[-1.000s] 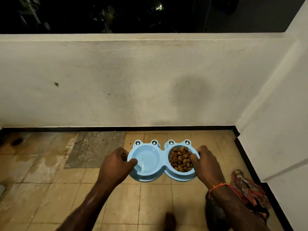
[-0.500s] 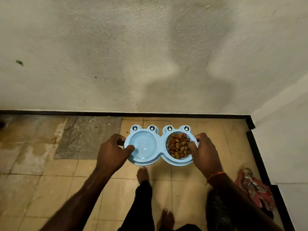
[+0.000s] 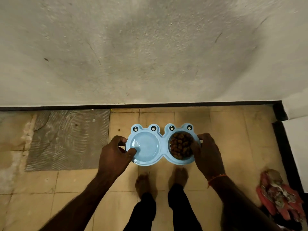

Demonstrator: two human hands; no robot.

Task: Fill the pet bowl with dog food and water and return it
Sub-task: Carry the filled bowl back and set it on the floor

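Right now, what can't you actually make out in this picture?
All in the head view:
- Underside of the pet bowl: hidden by the bowl itself, so floor contact is unclear.
- Left hand and right hand fingers: curled under the rim.
- Water in the left compartment: too clear to confirm.
- Red cloth: crumpled, partly cut off by the edge.

Tiled floor [image 3: 230, 147] with bare feet [image 3: 143, 185], crumpled cloth [image 3: 280, 200]
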